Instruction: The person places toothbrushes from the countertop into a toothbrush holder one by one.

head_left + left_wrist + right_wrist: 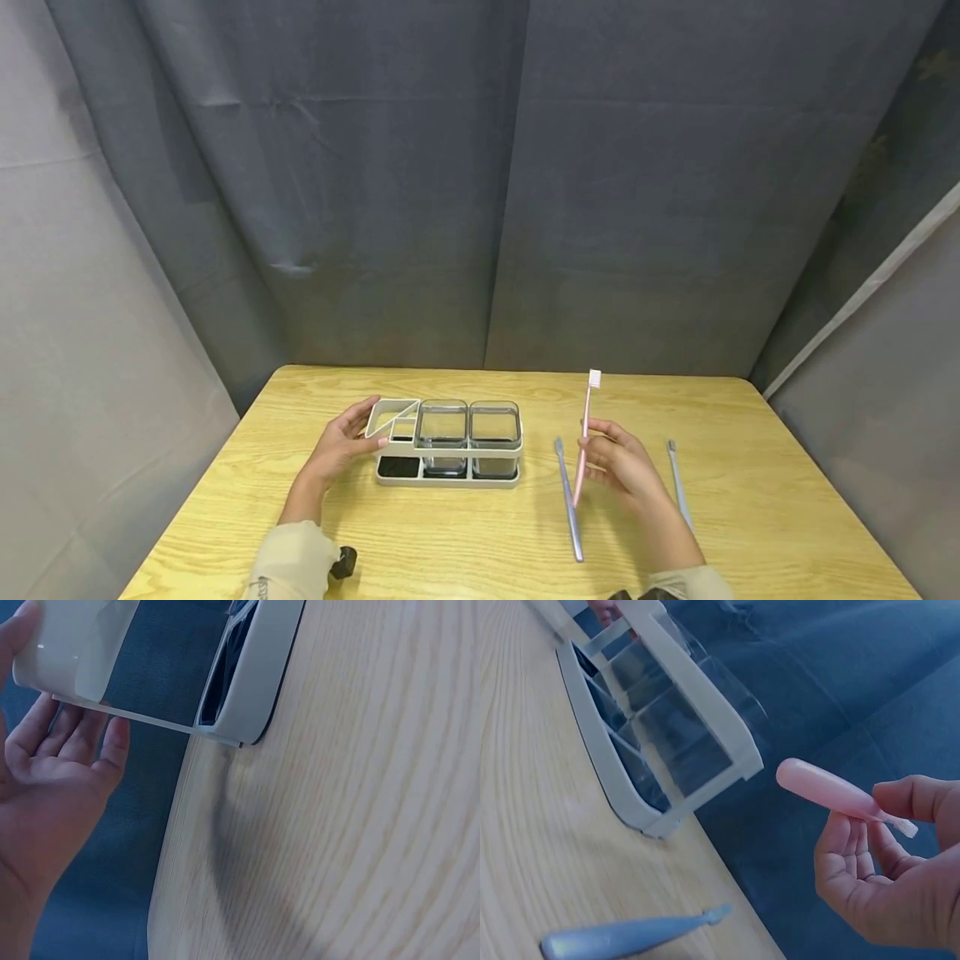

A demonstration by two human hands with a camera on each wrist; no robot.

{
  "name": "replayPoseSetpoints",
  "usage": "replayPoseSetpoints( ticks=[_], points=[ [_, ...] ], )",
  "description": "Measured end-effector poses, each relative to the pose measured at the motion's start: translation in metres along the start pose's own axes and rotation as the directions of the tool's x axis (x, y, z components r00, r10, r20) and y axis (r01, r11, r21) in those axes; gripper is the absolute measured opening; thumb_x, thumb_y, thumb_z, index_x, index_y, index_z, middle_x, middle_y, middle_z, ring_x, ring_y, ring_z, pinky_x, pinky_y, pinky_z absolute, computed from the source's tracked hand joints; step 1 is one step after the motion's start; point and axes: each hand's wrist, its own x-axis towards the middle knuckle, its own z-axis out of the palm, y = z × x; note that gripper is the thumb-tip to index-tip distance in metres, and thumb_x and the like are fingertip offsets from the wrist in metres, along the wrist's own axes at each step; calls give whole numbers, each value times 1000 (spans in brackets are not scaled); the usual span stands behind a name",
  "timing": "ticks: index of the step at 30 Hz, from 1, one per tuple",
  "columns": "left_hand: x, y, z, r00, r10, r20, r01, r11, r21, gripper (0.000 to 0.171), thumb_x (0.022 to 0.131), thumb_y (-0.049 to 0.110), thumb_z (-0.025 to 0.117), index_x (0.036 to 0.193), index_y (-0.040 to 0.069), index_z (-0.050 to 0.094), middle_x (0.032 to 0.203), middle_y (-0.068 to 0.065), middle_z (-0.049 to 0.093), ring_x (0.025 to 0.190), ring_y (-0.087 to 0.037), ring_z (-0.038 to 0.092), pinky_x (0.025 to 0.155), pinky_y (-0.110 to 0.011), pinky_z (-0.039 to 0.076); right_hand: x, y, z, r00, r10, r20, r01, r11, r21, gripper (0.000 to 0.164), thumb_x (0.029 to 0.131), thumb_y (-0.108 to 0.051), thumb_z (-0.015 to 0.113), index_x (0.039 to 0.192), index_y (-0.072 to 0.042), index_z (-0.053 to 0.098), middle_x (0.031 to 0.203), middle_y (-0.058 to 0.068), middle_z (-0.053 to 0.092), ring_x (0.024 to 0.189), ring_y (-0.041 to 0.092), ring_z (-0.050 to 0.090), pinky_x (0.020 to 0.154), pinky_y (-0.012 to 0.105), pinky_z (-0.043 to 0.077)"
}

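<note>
One pink toothbrush (825, 787) is up over the worktop (450, 537), pinched by the bent fingers of the right hand (624, 468). It might slip and drop if the pinch is too weak. It is thin, with white bristles on top. The left hand (336, 452) grips the white rack's (457, 451) end.

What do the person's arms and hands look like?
The left hand and right hand are bare, with no gloves. The left sleeve and right sleeve are pale beige. Dark lettering runs on the left one, too little in view to read. A small black piece sticks out by the left cuff.
</note>
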Motion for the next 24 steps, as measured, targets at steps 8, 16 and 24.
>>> replayPoseSetpoints(
  ticks=[8,16,24],
  points=[
    [1,1,3,1000,10,11,-10,1000,0,78,76,-4,72,143,1,32,144,-20,33,132,-33,28,90,-22,40,4,-6,15,998,-39,50,40,999,-1,39,87,1,57,122,3,38,94,8,50,81,20,52,73,35,48],
    [5,2,4,1000,-14,7,14,1000,24,77,77,-3,73,143,5,35,144,-18,34,131,-30,31,90,-23,40,11,-10,34,997,-75,27,72,992,99,33,86,5,55,115,-1,41,87,7,51,74,16,53,68,33,48],
    [3,3,3,1000,-16,19,16,1000,10,76,77,-2,73,142,3,35,143,-20,35,130,-36,31,90,-25,41,15,-16,55,993,-121,10,116,973,197,30,86,8,54,112,-2,43,84,6,52,72,14,53,66,31,47]
  ],
)
